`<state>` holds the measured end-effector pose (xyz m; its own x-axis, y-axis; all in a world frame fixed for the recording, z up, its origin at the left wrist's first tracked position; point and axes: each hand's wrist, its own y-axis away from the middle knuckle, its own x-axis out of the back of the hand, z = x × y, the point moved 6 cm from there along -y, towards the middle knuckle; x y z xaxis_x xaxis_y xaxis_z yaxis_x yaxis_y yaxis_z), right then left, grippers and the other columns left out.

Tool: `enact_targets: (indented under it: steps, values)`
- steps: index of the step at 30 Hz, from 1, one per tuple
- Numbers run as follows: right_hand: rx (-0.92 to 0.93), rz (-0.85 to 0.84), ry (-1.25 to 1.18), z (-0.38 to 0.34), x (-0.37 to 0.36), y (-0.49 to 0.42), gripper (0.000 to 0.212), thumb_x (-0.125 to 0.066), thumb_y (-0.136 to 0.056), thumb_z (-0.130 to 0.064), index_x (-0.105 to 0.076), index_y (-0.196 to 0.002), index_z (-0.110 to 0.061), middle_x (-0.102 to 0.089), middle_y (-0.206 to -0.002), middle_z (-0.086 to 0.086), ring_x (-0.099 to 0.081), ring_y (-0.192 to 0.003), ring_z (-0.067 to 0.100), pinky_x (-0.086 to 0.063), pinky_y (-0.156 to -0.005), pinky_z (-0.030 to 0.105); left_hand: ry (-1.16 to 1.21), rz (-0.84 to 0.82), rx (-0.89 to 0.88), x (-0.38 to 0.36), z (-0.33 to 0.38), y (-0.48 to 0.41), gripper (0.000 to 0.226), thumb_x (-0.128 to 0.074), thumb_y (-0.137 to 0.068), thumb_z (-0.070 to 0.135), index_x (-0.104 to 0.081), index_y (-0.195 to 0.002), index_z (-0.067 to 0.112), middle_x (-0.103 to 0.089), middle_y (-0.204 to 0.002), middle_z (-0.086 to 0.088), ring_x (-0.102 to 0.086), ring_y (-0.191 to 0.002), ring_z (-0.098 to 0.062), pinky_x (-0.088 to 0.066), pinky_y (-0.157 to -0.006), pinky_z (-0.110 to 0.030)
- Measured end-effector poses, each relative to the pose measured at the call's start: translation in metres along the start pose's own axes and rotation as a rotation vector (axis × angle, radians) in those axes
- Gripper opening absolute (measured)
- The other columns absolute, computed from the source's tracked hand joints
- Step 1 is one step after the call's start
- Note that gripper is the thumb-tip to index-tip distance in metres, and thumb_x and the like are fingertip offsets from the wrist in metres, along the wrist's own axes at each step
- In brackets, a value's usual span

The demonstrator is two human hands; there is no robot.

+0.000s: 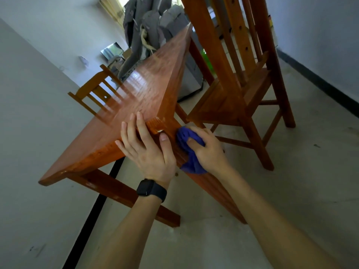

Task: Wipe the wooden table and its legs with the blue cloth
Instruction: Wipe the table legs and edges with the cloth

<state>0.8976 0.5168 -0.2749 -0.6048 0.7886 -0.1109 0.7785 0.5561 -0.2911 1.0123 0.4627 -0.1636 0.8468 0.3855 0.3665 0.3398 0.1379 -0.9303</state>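
The wooden table [147, 88] fills the middle of the tilted view, its glossy top running away from me. My left hand [147, 150], with a black watch on the wrist, rests on the near corner, fingers straight on the top and thumb on the side. My right hand [207, 150] grips the bunched blue cloth [189, 150] and presses it against the top of the near table leg [209, 189], just under the corner. The leg slants down to the floor below my right forearm. A second leg [124, 193] shows at the lower left.
A wooden chair [242, 94] stands close to the table's right side. Another chair [93, 90] sits at the far left side, against a white wall. Grey fabric [147, 26] is piled at the table's far end. Pale floor [291, 171] lies below.
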Motion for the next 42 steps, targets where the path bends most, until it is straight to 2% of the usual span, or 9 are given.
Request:
enact_targets:
  steps: [4,9,16,19,23,29,32,39,42]
  values:
    - [-0.062,-0.026,0.058,0.051,0.013,0.034,0.035,-0.053,-0.1,-0.02,-0.054,-0.134,-0.027,-0.049,-0.117,-0.011,-0.051,-0.098,-0.01,-0.038,-0.077,0.001,0.001,0.017,0.011,-0.002,-0.001,-0.001,0.059,-0.04,-0.096,0.038,-0.029,-0.15,0.016,-0.038,-0.152,-0.011,-0.024,-0.147,-0.029,-0.007,-0.119,-0.06]
    - [-0.311,-0.094,0.404,0.128,0.039,0.068,0.042,-0.046,-0.102,-0.033,-0.04,-0.143,-0.035,-0.048,-0.133,0.001,-0.054,-0.099,0.01,-0.039,-0.082,0.021,-0.004,0.054,0.005,-0.003,0.001,0.0,0.06,-0.041,-0.094,0.036,-0.03,-0.149,0.015,-0.04,-0.15,-0.012,-0.026,-0.145,-0.031,-0.008,-0.118,-0.063]
    - [0.061,0.119,0.264,0.051,-0.005,0.049,0.045,-0.04,-0.102,-0.041,-0.037,-0.147,-0.037,-0.036,-0.115,-0.02,-0.046,-0.096,-0.013,-0.041,-0.074,0.006,-0.007,0.097,-0.002,-0.008,-0.001,-0.001,0.059,-0.042,-0.094,0.038,-0.031,-0.147,0.015,-0.041,-0.148,-0.013,-0.026,-0.145,-0.03,-0.008,-0.119,-0.06]
    - [-0.222,0.223,0.307,0.133,-0.005,0.088,0.043,-0.042,-0.103,-0.032,-0.042,-0.146,-0.026,-0.047,-0.118,-0.003,-0.051,-0.084,0.001,-0.042,-0.072,0.018,-0.01,0.088,-0.01,-0.009,-0.001,-0.001,0.06,-0.042,-0.094,0.038,-0.03,-0.148,0.015,-0.039,-0.149,-0.012,-0.025,-0.145,-0.03,-0.008,-0.119,-0.06]
    - [-0.677,-0.034,0.5,0.226,0.03,0.126,0.037,-0.041,-0.102,-0.028,-0.051,-0.137,-0.018,-0.063,-0.117,0.017,-0.062,-0.097,0.031,-0.047,-0.082,0.032,-0.006,0.101,-0.005,-0.007,0.0,0.0,0.06,-0.043,-0.094,0.038,-0.031,-0.147,0.015,-0.04,-0.149,-0.012,-0.025,-0.145,-0.031,-0.008,-0.118,-0.061]
    - [-0.131,0.148,0.183,0.081,0.024,0.055,0.032,-0.045,-0.102,-0.037,-0.047,-0.134,-0.039,-0.049,-0.114,-0.027,-0.046,-0.102,-0.023,-0.036,-0.077,0.002,-0.002,0.121,0.014,-0.009,0.001,0.0,0.059,-0.044,-0.093,0.038,-0.032,-0.146,0.014,-0.042,-0.148,-0.014,-0.026,-0.145,-0.032,-0.007,-0.118,-0.061]
    - [-0.003,0.141,0.199,0.045,-0.008,0.037,0.041,-0.041,-0.103,-0.04,-0.041,-0.144,-0.036,-0.04,-0.118,-0.019,-0.044,-0.101,-0.021,-0.037,-0.074,-0.002,-0.009,0.107,0.009,-0.009,0.001,0.0,0.059,-0.045,-0.093,0.037,-0.033,-0.146,0.013,-0.043,-0.148,-0.014,-0.026,-0.145,-0.032,-0.007,-0.119,-0.059]
    - [-0.626,-0.028,0.51,0.214,0.024,0.106,0.022,-0.042,-0.102,-0.024,-0.061,-0.111,-0.02,-0.064,-0.093,0.008,-0.063,-0.083,0.024,-0.05,-0.079,0.035,-0.024,0.099,0.014,-0.008,0.004,-0.002,0.061,-0.046,-0.092,0.037,-0.031,-0.147,0.015,-0.036,-0.149,-0.006,-0.027,-0.144,-0.031,-0.007,-0.119,-0.059]
    - [-0.506,0.085,0.414,0.19,0.031,0.084,0.022,-0.043,-0.101,-0.037,-0.061,-0.109,-0.026,-0.065,-0.088,-0.001,-0.066,-0.08,0.019,-0.053,-0.073,0.037,-0.029,0.097,0.007,-0.008,0.004,-0.003,0.061,-0.046,-0.093,0.037,-0.031,-0.147,0.015,-0.036,-0.148,-0.006,-0.028,-0.144,-0.031,-0.007,-0.119,-0.058]
